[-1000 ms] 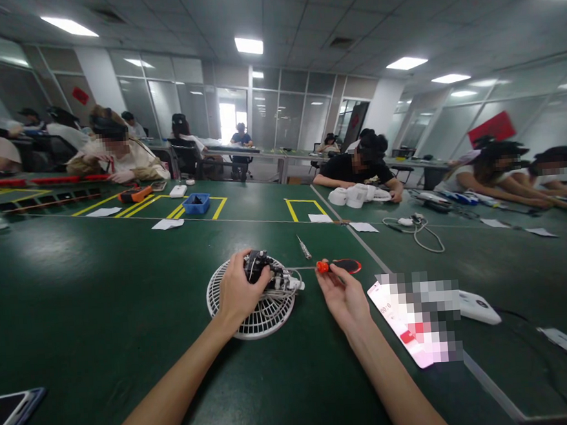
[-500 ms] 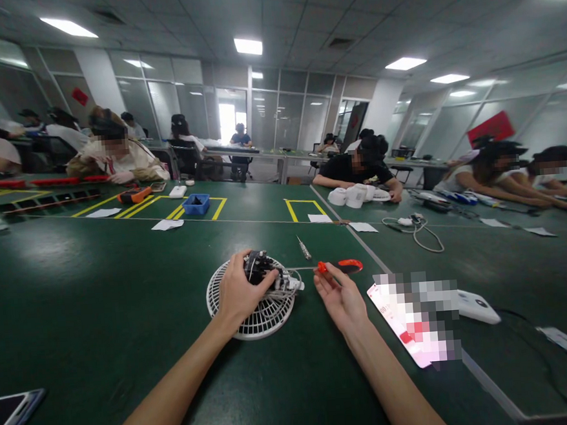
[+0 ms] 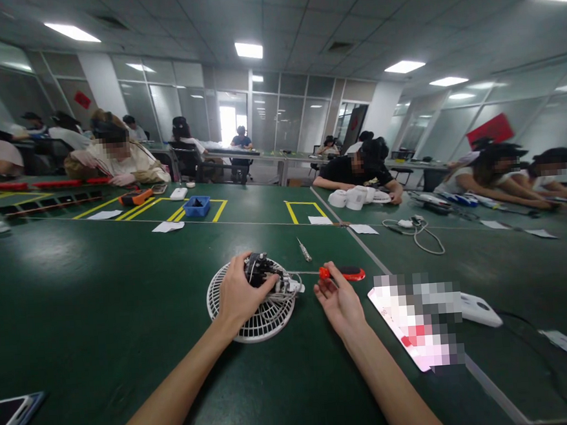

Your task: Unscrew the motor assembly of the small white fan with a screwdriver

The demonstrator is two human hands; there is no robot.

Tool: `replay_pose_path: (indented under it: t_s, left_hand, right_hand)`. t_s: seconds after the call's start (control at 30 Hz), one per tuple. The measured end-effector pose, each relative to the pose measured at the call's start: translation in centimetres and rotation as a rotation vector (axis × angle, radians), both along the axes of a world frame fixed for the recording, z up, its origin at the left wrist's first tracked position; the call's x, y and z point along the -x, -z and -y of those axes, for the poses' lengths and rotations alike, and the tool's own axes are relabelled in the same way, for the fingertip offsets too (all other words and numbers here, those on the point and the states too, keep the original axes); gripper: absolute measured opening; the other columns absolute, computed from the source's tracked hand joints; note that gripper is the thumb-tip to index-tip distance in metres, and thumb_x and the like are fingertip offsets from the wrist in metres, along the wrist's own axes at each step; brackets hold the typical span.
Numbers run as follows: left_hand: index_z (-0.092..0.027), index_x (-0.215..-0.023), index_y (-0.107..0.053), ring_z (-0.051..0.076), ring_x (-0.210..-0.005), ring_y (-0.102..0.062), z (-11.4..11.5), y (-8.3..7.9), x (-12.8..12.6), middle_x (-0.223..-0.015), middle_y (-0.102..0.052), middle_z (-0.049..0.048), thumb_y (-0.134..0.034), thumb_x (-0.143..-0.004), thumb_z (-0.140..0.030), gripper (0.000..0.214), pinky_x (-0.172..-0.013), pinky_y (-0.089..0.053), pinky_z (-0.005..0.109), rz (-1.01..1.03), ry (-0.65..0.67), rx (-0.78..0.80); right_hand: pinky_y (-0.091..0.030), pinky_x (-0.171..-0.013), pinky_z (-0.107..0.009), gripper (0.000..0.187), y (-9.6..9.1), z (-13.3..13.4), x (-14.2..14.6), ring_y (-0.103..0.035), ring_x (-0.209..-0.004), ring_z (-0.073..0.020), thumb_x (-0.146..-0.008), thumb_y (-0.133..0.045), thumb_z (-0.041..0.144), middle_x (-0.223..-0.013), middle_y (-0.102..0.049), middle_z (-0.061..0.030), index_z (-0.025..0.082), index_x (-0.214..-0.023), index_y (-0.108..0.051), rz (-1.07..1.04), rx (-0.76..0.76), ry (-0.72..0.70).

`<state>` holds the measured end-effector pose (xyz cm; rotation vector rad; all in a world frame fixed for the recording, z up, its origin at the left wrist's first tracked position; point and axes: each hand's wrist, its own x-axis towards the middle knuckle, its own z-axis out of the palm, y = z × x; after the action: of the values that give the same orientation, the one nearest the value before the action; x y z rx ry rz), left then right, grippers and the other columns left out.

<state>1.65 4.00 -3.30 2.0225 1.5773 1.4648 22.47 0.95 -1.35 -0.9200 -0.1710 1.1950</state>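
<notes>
A round white fan grille (image 3: pixel 267 324) lies on the green table with a black motor assembly (image 3: pixel 261 266) and white wiring on top. My left hand (image 3: pixel 240 290) is wrapped round the motor, thumb on its near right side. My right hand (image 3: pixel 339 299) grips a red and black screwdriver (image 3: pixel 353 273) near the front of its handle, with the other fingers curled below. The screwdriver lies nearly level, its shaft pointing left to the motor's right side; I cannot tell exactly where the tip meets it. Beyond it lies a small clear-handled screwdriver (image 3: pixel 304 250).
A lit phone (image 3: pixel 393 324) and a white device (image 3: pixel 479 309) with a cable lie at right. Another phone (image 3: pixel 11 419) is at near left. A blue bin (image 3: pixel 196 207), paper slips and white parts (image 3: pixel 355 198) stand farther back. Several people sit at the tables around.
The screwdriver handle has shifted slightly down and right, and the fingers of my right hand have curled a little more. My left hand still holds the motor in the same place.
</notes>
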Motion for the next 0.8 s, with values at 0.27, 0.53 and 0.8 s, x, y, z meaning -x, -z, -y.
replay_pose_path:
  t_s: [0.27, 0.53, 0.8]
  left_hand:
    - [-0.020, -0.127, -0.054, 0.029, -0.110, -0.064, -0.04, 0.09, 0.01, -0.121, -0.064, 0.0110, -0.072, -0.082, -0.059, 0.062, -0.097, -0.053, 0.047, 0.006, 0.003, 0.008]
    - [-0.020, -0.126, -0.054, 0.029, -0.108, -0.065, 0.12, -0.10, 0.00, -0.120, -0.064, 0.0110, -0.074, -0.080, -0.058, 0.062, -0.094, -0.053, 0.047, -0.002, 0.000, 0.006]
    - [-0.021, -0.124, -0.054, 0.029, -0.107, -0.065, 0.01, -0.03, -0.04, -0.118, -0.064, 0.0106, -0.075, -0.079, -0.054, 0.060, -0.094, -0.053, 0.046, 0.006, 0.002, -0.020]
  right_hand:
    - [-0.053, -0.053, -0.019, 0.013, -0.18, -0.13, -0.09, -0.064, -0.057, -0.0100, -0.078, -0.078, 0.010, -0.070, -0.071, 0.0007, 0.016, -0.086, -0.070, -0.025, -0.021, 0.028]
    - [-0.062, -0.071, -0.024, 0.018, -0.09, -0.08, -0.02, -0.072, -0.071, -0.0137, -0.077, -0.073, 0.006, -0.075, -0.073, -0.0008, 0.019, -0.086, -0.065, -0.076, -0.053, 0.044]
    - [-0.062, -0.064, -0.022, 0.023, 0.31, -0.24, -0.08, -0.071, -0.067, -0.0139, -0.072, -0.081, 0.007, -0.072, -0.071, 0.0006, 0.019, -0.082, -0.064, -0.029, -0.063, 0.000]
